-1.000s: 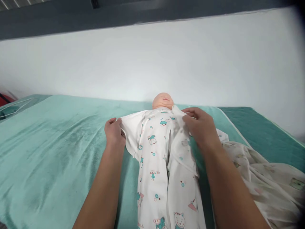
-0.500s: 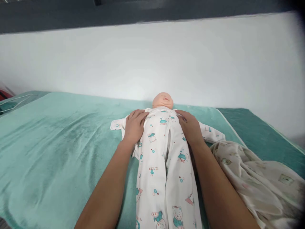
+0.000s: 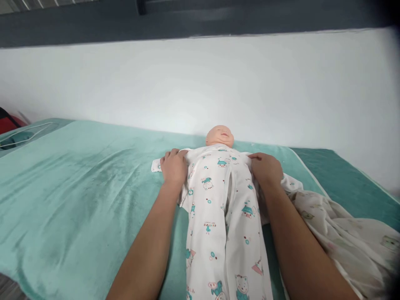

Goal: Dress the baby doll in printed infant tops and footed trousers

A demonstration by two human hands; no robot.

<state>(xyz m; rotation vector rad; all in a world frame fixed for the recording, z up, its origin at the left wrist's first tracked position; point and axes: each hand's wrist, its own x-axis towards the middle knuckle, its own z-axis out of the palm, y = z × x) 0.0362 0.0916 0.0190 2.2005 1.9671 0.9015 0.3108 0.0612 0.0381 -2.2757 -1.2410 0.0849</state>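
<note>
White wall (image 3: 200, 91) runs along the far edge of the green sheet (image 3: 93, 187). Near it, the doll (image 3: 219, 136) lies face up in a picture-covered suit (image 3: 209, 200). The left hand (image 3: 174, 166) and right hand (image 3: 267, 170) touch the suit by the shoulders; I can't tell if they grip. Lots of sheet spreads left; rumpled cloth (image 3: 346, 233) crowds the right side.

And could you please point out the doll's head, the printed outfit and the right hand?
Doll's head (image 3: 219, 136): head camera, middle of the face.
Printed outfit (image 3: 217, 214): head camera, its front.
Right hand (image 3: 267, 169): head camera, its back.
</note>
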